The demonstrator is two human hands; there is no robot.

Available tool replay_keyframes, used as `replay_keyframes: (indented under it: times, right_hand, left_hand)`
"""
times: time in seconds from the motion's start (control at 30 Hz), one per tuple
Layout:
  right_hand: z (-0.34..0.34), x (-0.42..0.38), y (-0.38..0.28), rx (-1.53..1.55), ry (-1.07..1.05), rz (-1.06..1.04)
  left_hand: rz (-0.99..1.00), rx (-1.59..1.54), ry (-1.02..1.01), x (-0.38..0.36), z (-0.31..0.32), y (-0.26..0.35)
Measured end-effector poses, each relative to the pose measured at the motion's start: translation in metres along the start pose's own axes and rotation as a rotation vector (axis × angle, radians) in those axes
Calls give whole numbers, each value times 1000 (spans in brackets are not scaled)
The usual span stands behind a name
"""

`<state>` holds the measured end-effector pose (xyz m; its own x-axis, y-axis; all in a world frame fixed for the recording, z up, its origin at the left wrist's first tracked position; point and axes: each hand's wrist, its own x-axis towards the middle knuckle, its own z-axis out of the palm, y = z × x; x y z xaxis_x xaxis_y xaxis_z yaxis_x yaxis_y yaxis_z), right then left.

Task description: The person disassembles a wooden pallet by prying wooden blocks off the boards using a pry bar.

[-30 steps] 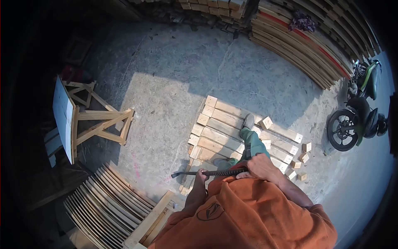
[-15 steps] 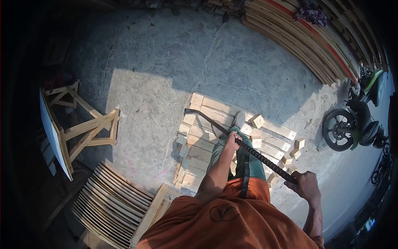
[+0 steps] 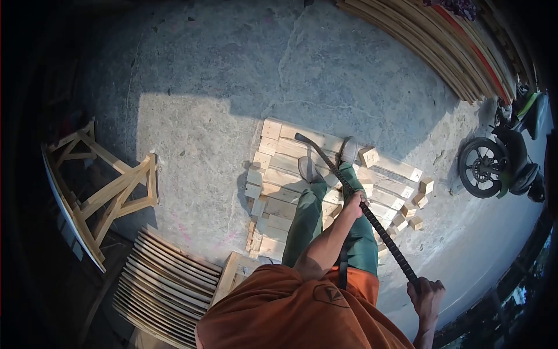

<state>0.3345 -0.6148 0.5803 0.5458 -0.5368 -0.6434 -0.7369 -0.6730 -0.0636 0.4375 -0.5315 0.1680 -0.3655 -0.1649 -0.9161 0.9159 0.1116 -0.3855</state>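
Note:
A long dark pry bar [image 3: 386,238] with a ribbed shaft runs diagonally from upper left to lower right. My left hand [image 3: 356,204] is wrapped round its middle, and my right hand [image 3: 427,292] grips its lower right end. The bar's curved, flattened tip is over the planks of a wooden pallet [image 3: 282,177], near my feet; whether it touches the wood I cannot tell. Both shoes [image 3: 309,170] are on the pallet. A wooden block [image 3: 368,156] lies beside the right shoe.
Several loose blocks [image 3: 426,185] lie at the pallet's right edge. Curved-looking slats [image 3: 165,285] are stacked at lower left, below a wooden trestle frame [image 3: 119,192]. Long boards [image 3: 424,49] are piled at upper right, with a motorcycle [image 3: 503,163] below them.
The bar has swung to a steeper angle, its tip now closer to my shoes. Both hands have shifted, still gripping it. My left shoe and leg show more clearly, and the view has shifted slightly.

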Motion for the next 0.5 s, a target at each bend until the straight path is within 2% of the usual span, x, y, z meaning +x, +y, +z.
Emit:
replay_keyframes:
  times: [0.07,0.1,0.2,0.27,0.3,0.33,0.4,0.47,0.5]
  right_hand:
    - [5,6,0,11,-29,-15]
    - [9,15,-3,12,-33,-28]
    - [17,22,-11,71,-8,-49]
    - [17,44,-14,-35,31,-156]
    - [33,45,5,-93,80,-169]
    - [40,52,27,-90,-30,-96]
    - [83,58,91,47,-6,-47]
    - [102,72,121,74,-30,-27]
    - [106,78,130,80,-14,-19]
  left_hand:
    - [62,-44,16,4,-11,8]
    - [12,-39,-48,-4,-18,22]
    - [38,-29,-53,-12,-35,44]
    - [5,-51,-60,-8,-29,54]
    - [-29,-75,-85,-5,-23,53]
    - [-19,-50,-57,1,-11,47]
    - [34,-63,-38,40,-5,24]
    - [255,-97,68,79,2,11]
    - [276,-133,107,87,6,9]
